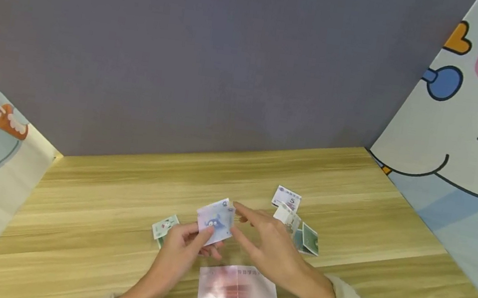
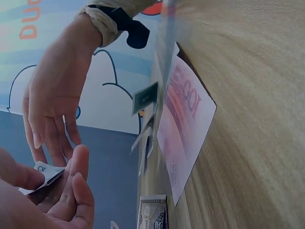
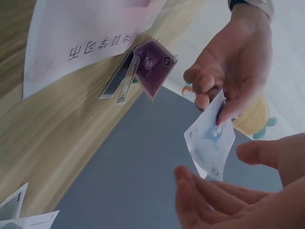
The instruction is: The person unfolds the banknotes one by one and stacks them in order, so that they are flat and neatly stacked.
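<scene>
My left hand [image 1: 182, 247] pinches a folded play banknote [image 1: 217, 221] between thumb and fingers. The note is pale with a blue cartoon figure, also visible as a folded piece [image 3: 209, 138] in the right wrist view. My right hand [image 1: 275, 249] is just right of the note, thumb and fingers spread and extended. Its fingertips are close to the note's edge; whether they touch cannot be told. Below both hands a pink 100 yuan play note [image 1: 236, 289], creased down the middle, lies on the table.
Right of the hands lie a folded purple note marked 5 [image 1: 288, 198], a pale folded note [image 1: 288, 218] and a green folded note [image 1: 309, 239]. At the left sits another green folded note [image 1: 165, 227]. A grey wall [image 1: 212, 75] bounds the wooden tabletop [image 1: 90, 210] behind.
</scene>
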{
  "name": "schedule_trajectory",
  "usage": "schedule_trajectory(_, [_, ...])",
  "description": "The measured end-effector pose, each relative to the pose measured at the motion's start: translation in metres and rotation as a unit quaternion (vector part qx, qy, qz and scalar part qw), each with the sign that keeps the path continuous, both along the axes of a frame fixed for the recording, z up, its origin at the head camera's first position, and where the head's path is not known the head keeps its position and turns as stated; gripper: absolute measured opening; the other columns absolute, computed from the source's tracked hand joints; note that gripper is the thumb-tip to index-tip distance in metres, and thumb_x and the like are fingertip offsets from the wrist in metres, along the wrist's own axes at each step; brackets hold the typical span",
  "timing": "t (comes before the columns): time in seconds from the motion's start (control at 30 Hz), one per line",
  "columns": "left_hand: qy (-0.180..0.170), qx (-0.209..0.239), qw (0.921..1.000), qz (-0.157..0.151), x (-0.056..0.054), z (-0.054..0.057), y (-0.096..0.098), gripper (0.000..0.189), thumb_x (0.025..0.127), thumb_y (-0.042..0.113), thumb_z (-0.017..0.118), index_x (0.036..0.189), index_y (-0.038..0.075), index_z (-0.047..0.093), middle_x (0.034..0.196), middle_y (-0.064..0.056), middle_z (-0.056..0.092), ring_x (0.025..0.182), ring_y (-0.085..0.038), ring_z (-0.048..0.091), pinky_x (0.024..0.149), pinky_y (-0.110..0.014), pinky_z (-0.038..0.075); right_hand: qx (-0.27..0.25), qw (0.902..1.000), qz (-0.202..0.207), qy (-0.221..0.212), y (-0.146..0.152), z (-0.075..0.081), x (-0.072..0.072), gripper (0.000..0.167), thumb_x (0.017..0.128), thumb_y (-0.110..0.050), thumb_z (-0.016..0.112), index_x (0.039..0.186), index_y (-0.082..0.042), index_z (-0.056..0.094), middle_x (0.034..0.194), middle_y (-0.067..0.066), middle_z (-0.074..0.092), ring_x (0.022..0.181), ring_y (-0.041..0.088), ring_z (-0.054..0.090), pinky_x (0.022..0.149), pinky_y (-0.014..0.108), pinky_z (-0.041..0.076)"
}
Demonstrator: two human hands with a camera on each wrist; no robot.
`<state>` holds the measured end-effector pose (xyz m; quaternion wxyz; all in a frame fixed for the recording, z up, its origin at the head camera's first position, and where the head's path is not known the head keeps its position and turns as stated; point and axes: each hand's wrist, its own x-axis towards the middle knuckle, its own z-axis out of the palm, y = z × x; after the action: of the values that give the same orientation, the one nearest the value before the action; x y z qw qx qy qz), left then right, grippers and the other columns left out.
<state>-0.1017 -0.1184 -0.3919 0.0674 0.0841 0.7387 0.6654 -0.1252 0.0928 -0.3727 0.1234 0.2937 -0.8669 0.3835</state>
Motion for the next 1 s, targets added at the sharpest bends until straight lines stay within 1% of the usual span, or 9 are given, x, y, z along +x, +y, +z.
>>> schedule_trajectory(0.1, [0.0, 0.002, 1.0, 0.008, -0.001, 0.001, -0.001, 0.028, 0.102, 0.02, 0.057, 0.111, -0.004, 0.068, 0.091, -0.023, 0.071, 0.075, -0.026, 0.072, 0.076, -0.038, 0.06, 0.008, 0.9997, 0.004, 0.021, -0.002, 0.001, 0.002, 0.044, 0.097, -0.028, 0.066, 0.136, -0.009, 0.059, 0.129, 0.003, 0.066, 0.118, 0.018, 0.061, 0.098, 0.038, 0.052])
schedule_trajectory(0.2, [0.004, -0.006, 1.0, -0.001, -0.002, 0.002, -0.002, 0.029, 0.102, 0.022, 0.057, 0.112, -0.003, 0.068, 0.091, -0.022, 0.072, 0.076, -0.027, 0.072, 0.077, -0.037, 0.06, -0.012, 0.999, 0.01, 0.042, -0.004, 0.001, 0.0, 0.033, 0.095, -0.024, 0.069, 0.125, -0.01, 0.064, 0.122, 0.001, 0.068, 0.115, 0.016, 0.061, 0.096, 0.036, 0.052])
schedule_trajectory(0.33, [0.013, -0.016, 0.998, -0.059, -0.003, 0.0, -0.002, 0.032, 0.103, 0.024, 0.056, 0.12, -0.001, 0.065, 0.101, -0.023, 0.071, 0.079, -0.033, 0.072, 0.079, -0.037, 0.06, -0.059, 0.9972, 0.022, 0.041, -0.005, 0.001, -0.004, 0.013, 0.094, -0.015, 0.069, 0.106, -0.012, 0.064, 0.105, -0.005, 0.069, 0.098, 0.011, 0.064, 0.084, 0.032, 0.055])
schedule_trajectory(0.43, [0.023, -0.037, 0.9933, -0.107, -0.005, 0.001, -0.005, 0.037, 0.103, 0.027, 0.055, 0.127, -0.001, 0.06, 0.106, -0.022, 0.069, 0.081, -0.035, 0.072, 0.079, -0.037, 0.06, -0.082, 0.9954, 0.039, 0.028, -0.004, 0.003, -0.007, 0.007, 0.096, -0.012, 0.067, 0.101, -0.013, 0.063, 0.1, -0.007, 0.069, 0.093, 0.007, 0.064, 0.081, 0.031, 0.055])
schedule_trajectory(0.53, [0.031, -0.071, 0.9891, -0.125, -0.007, 0.007, -0.013, 0.042, 0.102, 0.03, 0.057, 0.132, 0.001, 0.056, 0.106, -0.02, 0.069, 0.085, -0.033, 0.072, 0.082, -0.036, 0.059, -0.096, 0.9936, 0.058, -0.008, -0.001, 0.007, -0.009, 0.007, 0.097, -0.014, 0.066, 0.102, -0.014, 0.061, 0.096, -0.007, 0.069, 0.089, 0.007, 0.064, 0.081, 0.03, 0.056])
schedule_trajectory(0.6, [0.032, -0.082, 0.9887, -0.121, -0.008, 0.012, -0.02, 0.044, 0.101, 0.029, 0.058, 0.137, 0.003, 0.052, 0.108, -0.018, 0.068, 0.087, -0.033, 0.072, 0.082, -0.036, 0.059, -0.108, 0.9907, 0.067, -0.049, 0.001, 0.01, -0.008, 0.007, 0.098, -0.017, 0.065, 0.102, -0.015, 0.059, 0.092, -0.008, 0.069, 0.086, 0.007, 0.065, 0.082, 0.031, 0.056])
schedule_trajectory(0.8, [0.065, -0.061, 0.9899, -0.11, -0.013, 0.021, -0.036, 0.046, 0.1, 0.019, 0.061, 0.142, 0.007, 0.047, 0.122, -0.016, 0.062, 0.107, -0.033, 0.065, 0.089, -0.039, 0.057, -0.156, 0.9699, 0.086, -0.166, 0.009, 0.017, -0.004, 0.009, 0.099, -0.02, 0.063, 0.104, -0.013, 0.058, 0.086, -0.004, 0.07, 0.081, 0.015, 0.066, 0.079, 0.033, 0.056])
schedule_trajectory(0.9, [0.094, -0.04, 0.9846, -0.142, -0.016, 0.021, -0.037, 0.046, 0.101, 0.013, 0.058, 0.145, 0.007, 0.044, 0.134, -0.015, 0.055, 0.121, -0.032, 0.056, 0.097, -0.037, 0.053, -0.19, 0.954, 0.116, -0.2, 0.012, 0.02, -0.003, 0.009, 0.1, -0.015, 0.06, 0.105, -0.009, 0.057, 0.086, 0.004, 0.069, 0.076, 0.021, 0.066, 0.07, 0.033, 0.057])
schedule_trajectory(1.0, [0.098, -0.015, 0.9778, -0.185, -0.017, 0.02, -0.038, 0.044, 0.103, 0.009, 0.053, 0.146, 0.009, 0.044, 0.143, -0.012, 0.05, 0.128, -0.033, 0.051, 0.099, -0.039, 0.051, -0.216, 0.941, 0.139, -0.22, 0.015, 0.021, -0.003, 0.008, 0.101, -0.011, 0.059, 0.106, -0.005, 0.056, 0.087, 0.01, 0.068, 0.073, 0.023, 0.067, 0.063, 0.034, 0.058])
